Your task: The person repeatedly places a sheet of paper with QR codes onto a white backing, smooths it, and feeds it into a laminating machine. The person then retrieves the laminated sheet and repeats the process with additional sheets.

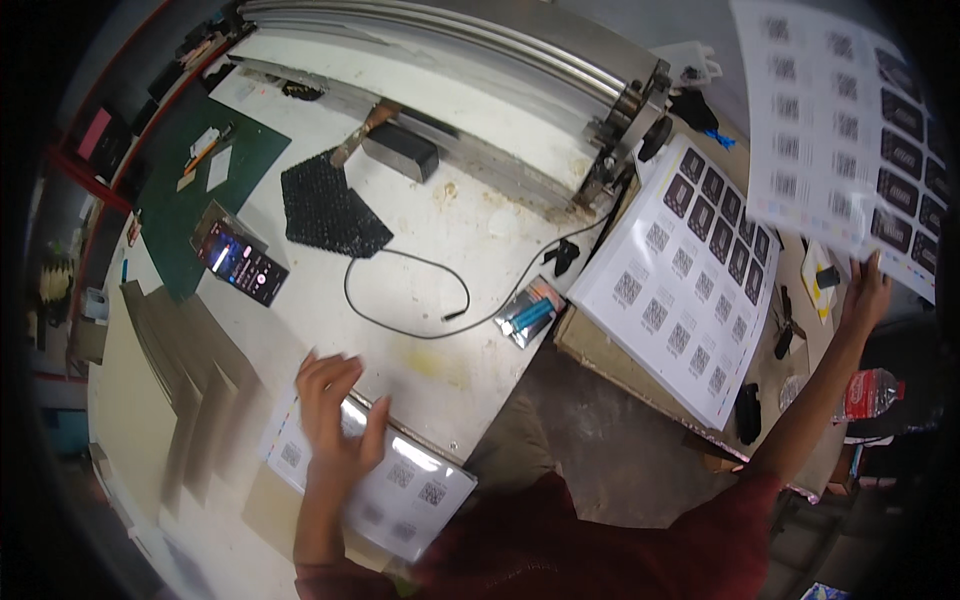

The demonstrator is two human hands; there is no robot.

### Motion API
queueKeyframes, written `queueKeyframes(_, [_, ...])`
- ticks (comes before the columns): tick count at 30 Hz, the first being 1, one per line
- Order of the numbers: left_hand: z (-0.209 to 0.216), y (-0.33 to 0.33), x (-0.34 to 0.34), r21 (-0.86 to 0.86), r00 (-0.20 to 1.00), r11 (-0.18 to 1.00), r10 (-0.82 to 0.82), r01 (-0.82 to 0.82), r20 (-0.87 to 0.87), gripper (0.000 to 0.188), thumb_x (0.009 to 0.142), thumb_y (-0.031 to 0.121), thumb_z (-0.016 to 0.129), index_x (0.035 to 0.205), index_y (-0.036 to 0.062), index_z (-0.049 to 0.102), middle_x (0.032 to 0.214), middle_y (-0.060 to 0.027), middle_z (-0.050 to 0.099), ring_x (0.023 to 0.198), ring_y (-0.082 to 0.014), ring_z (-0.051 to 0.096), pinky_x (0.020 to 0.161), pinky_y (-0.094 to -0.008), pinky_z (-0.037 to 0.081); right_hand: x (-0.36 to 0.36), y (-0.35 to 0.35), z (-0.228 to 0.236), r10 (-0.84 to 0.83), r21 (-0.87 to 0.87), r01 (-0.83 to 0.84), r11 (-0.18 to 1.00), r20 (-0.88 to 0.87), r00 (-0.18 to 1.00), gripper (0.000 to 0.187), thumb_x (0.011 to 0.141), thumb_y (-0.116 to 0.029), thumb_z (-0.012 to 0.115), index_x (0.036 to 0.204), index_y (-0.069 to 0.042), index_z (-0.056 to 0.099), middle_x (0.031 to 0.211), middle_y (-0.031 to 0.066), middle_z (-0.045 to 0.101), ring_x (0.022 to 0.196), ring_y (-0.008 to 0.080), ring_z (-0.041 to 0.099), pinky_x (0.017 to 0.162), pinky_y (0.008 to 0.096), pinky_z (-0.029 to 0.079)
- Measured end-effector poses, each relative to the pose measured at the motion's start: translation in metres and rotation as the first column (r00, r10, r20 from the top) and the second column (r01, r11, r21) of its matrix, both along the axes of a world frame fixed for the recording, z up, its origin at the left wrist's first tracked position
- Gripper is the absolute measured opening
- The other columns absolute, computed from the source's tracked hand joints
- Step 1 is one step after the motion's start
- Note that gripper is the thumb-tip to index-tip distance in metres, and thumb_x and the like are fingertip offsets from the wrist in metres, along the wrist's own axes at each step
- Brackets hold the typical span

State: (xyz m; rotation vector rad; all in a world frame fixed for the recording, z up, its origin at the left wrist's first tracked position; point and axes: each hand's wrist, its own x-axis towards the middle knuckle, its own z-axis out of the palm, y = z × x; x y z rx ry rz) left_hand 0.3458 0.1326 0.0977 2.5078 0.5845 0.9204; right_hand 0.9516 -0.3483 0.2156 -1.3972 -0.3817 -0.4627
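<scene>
Holding one printed sheet (815,130) near the printed stack (690,270), lower edge pinched in the right hand (868,292), grip best kept light against creasing; left hand (335,415), loosely open, over the glossy sheet (440,485) on the white surface (315,325), best clear of its edges.

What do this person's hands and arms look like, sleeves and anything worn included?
The left hand and right hand are ungloved, with no watch or bracelet visible. The left sleeve and right sleeve are dark red cloth, ending short of the wrists. Blur hides finer detail.
</scene>
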Motion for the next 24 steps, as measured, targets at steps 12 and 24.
queueKeyframes(12, [0.000,0.124,0.260,-0.371,0.955,0.909,-0.086,0.193,0.285,0.035,0.091,0.023,0.074,0.113,-0.0030,0.067,0.101,-0.0112,0.071,0.089,-0.0175,0.066,0.080,-0.0307,0.052,0.129,0.360,-0.006,0.396,0.120,-0.386,0.915,-0.080,0.915,0.031,0.099,0.002,0.054,0.125,0.015,0.044,0.120,0.0257,0.059,0.109,0.0362,0.066,0.098,0.0543,0.058])
queueKeyframes(24, [0.008,0.194,0.336,-0.874,0.900,0.447,0.277,0.189,0.336,0.059,0.095,0.033,0.071,0.131,-0.0094,0.052,0.110,-0.0137,0.066,0.097,-0.0216,0.066,0.084,-0.0333,0.055,0.065,0.502,-0.040,0.421,-0.469,-0.555,0.688,-0.365,0.830,0.052,0.086,-0.045,0.079,0.098,0.004,0.064,0.088,0.0096,0.066,0.072,0.0146,0.067,0.063,0.0265,0.057])
